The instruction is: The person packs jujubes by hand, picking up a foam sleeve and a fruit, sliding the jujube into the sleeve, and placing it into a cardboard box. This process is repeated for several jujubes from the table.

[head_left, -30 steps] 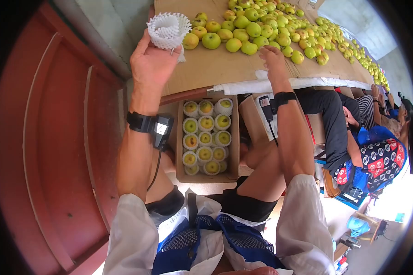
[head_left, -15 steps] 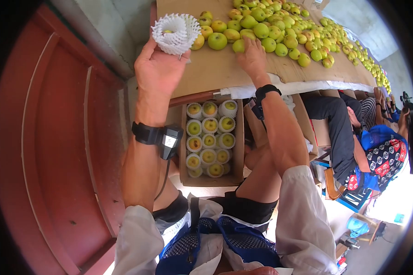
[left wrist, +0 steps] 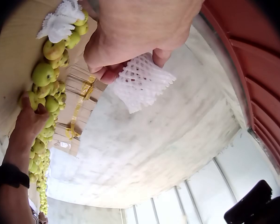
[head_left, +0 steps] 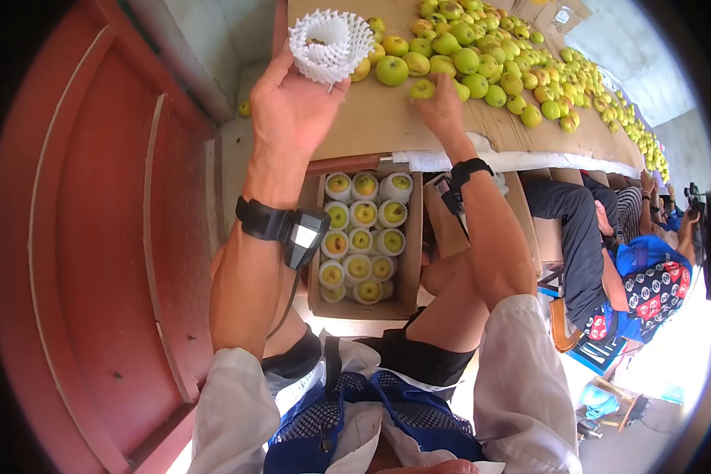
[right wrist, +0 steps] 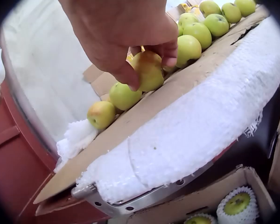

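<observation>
The left hand [head_left: 296,114] holds up a white foam net [head_left: 330,46] with its mouth spread; in the left wrist view the fingers of that hand [left wrist: 135,32] pinch the net [left wrist: 142,81]. At the near edge of the apple pile, the right hand [head_left: 442,114] has its fingers round a yellow-green apple [head_left: 423,89]. The right wrist view shows thumb and fingers of this hand [right wrist: 126,42] gripping a yellow-green apple with a reddish top [right wrist: 148,71], which stands beside other apples [right wrist: 125,95] on the cardboard.
Below the cardboard-covered table [head_left: 371,118] is a box [head_left: 411,292] of apples in foam nets [head_left: 358,267]. More white foam [right wrist: 74,140] lies at the table's left end. A red door [head_left: 95,237] is at left; another person [head_left: 648,268] sits at right.
The right hand has moved left along the pile's near edge and now has an apple between its fingers. The left hand still holds the foam net, now slightly farther right in view.
</observation>
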Tool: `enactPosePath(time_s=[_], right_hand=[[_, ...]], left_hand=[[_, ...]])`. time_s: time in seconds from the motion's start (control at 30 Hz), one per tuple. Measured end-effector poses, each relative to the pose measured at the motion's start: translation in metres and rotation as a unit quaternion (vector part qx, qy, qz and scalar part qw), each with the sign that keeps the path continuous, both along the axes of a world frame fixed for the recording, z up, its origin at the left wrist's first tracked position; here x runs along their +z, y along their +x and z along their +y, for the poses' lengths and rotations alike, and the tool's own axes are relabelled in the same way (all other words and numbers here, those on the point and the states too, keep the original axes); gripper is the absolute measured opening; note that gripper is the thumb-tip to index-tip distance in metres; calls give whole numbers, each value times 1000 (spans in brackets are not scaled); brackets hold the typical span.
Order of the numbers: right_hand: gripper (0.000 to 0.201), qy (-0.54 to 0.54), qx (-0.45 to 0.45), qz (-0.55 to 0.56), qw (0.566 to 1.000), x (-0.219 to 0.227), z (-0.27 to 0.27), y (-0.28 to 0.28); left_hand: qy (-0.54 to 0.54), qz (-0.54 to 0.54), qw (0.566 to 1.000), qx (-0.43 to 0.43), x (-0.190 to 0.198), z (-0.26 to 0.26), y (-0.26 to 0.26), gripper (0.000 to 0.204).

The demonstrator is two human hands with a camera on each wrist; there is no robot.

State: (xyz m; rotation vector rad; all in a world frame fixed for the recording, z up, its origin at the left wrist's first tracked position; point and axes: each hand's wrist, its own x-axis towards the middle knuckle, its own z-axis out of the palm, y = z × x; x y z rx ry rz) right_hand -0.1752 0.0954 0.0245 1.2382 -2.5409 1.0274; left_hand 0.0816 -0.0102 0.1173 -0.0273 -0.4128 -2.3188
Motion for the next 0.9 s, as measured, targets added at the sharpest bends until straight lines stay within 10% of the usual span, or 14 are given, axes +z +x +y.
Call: enactPosePath(time_s=[0.1,0.17,0.3,0.4,0.8,0.9], right_hand=[[60,-45,91,71,992,-11,1,-11],[57,-93,92,-227,965,12,5,10],[50,-195,207,-632,721,31,10,20],[47,-228,228,-658,680,35,11,28],[46,-203,271,-696,633,35,19,23],[45,-177,240,-671,679,35,22,22]], left_hand=[[-21,14,1000,-1,0,-5,2,34],[-27,26,999,-7,-1,-8,1,36],[-26,37,999,-4,-3,-10,0,37],[-15,28,999,9,0,-9,-1,30],[-19,15,1000,-8,-2,-16,2,31],[-31,14,999,-8,-6,-16,1,30]])
